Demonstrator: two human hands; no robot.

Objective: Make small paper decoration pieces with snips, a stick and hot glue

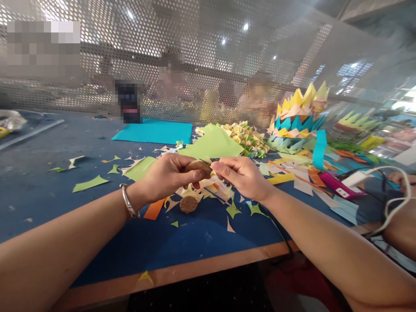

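My left hand (173, 175), a silver bangle at its wrist, pinches a small brown rounded piece (199, 167) above the table. My right hand (238, 173) meets it from the other side, thumb and forefinger closed at the piece's edge; what lies between those fingertips is too small to make out. Below the left hand a brown round disc (188, 204) with a wood-like look rests among paper scraps. An orange paper strip (154, 209) lies beside it. Just beyond both hands is a light green paper sheet (211, 143).
Behind the sheet sits a heap of small folded paper pieces (248, 136). A tiered stack of pointed folded paper (297, 117) stands back right. A turquoise sheet (156, 131) lies back left. At right are a purple power strip (341, 186), cables and another person's arm (401, 225).
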